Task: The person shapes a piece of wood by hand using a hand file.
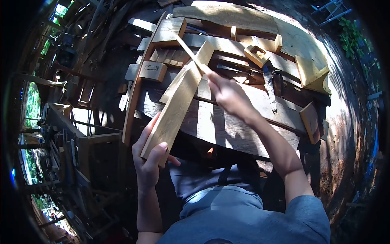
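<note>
Planks of weathered grey timber made up the workbench, which filled the middle of the head view and carried everything else. Along its far side lay a broad pale board, partly in bright sun. On the bench, running from the near left edge up toward the middle, a long wooden plank lay tilted on a diagonal, its upper end resting among the clutter and its lower end sticking out past the bench edge. The left hand was wrapped around that lower end, thumb curled over the top face and fingers underneath. The right hand was closed in a pinch on a thin wooden stick, which slanted up and away across the plank's upper end, touching or just above it; which, I could not tell. To the right sat a triangular wood offcut near the bench's far corner, and a small open wooden box between it and the stick. At the left, a small wooden block lay beside the plank.
</note>
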`<state>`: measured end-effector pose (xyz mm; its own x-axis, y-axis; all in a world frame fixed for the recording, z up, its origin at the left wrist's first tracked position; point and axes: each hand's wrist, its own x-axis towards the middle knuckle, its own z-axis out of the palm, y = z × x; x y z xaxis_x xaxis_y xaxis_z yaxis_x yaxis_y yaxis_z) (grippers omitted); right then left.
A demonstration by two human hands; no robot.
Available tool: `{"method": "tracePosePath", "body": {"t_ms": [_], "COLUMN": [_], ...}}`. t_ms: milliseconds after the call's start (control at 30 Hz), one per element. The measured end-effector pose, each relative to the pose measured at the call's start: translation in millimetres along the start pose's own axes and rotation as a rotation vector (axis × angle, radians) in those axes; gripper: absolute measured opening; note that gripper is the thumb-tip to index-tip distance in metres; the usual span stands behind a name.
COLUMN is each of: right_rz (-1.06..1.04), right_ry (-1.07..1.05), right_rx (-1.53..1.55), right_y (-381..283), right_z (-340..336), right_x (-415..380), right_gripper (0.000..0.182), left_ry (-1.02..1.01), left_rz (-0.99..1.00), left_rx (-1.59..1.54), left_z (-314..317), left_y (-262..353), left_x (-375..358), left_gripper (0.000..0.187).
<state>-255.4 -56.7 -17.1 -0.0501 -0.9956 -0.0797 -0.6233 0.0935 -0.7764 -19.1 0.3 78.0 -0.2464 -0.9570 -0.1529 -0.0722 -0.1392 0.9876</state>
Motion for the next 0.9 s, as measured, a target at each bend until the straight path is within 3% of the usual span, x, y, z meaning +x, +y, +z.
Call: {"method": "tracePosePath", "body": {"t_ms": [67, 167, 200, 267, 333, 400, 467, 567, 667, 733, 800, 900], "right_rz": [0.019, -0.196, -0.165, -0.089, 0.062, -0.051, -0.022, -0.019, 0.041, -0.047, 0.054, -0.015], "right_ry": [-0.107, 0.180, 0.082, 0.116, 0.108, 0.146, 0.041, 0.048, 0.024, 0.121, 0.194, 0.185], "right_rx": [0.076, 0.120, 0.111, 0.111, -0.079, 0.045, -0.045, 0.053, 0.045, 0.071, -0.116, -0.020], "right_y": [-9, 18, 31, 42, 25, 26, 9, -5, 4, 42, 42, 38], "right_z": [2, 12, 6, 13, 10, 16, 11, 19, 1, 17, 16, 15], "right_x": [-32, 5, 32, 82, 90, 76, 24, -26, 12, 73, 100, 86], "right_gripper": [0.044, 0.042, 0.043, 0.045, 0.045, 0.045, 0.044, 0.040, 0.041, 0.042, 0.041, 0.040], "left_ry": [0.019, 0.003, -0.003, 0.018, 0.007, 0.002, 0.068, 0.068, 0.037, 0.067, 0.067, 0.078], "left_rz": [0.001, 0.023, 0.027, -0.007, -0.037, -0.069, -0.055, -0.069, -0.065, -0.107, -0.090, -0.052], "left_rx": [-0.014, 0.026, 0.027, -0.008, 0.003, 0.002, -0.063, -0.047, 0.025, 0.025, 0.012, -0.034], "left_z": [0, 1, 0, -3, -8, -11, -8, -8, -5, -10, -9, -3], "left_y": [2, 3, 2, 1, 0, -1, -5, -5, -1, -2, -1, -2], "left_x": [1, 2, 3, 3, 1, 0, 0, 0, 0, 0, -1, -1], "left_gripper": [0.067, 0.066, 0.066, 0.065, 0.064, 0.064, 0.062, 0.062, 0.064, 0.063, 0.061, 0.058]}}
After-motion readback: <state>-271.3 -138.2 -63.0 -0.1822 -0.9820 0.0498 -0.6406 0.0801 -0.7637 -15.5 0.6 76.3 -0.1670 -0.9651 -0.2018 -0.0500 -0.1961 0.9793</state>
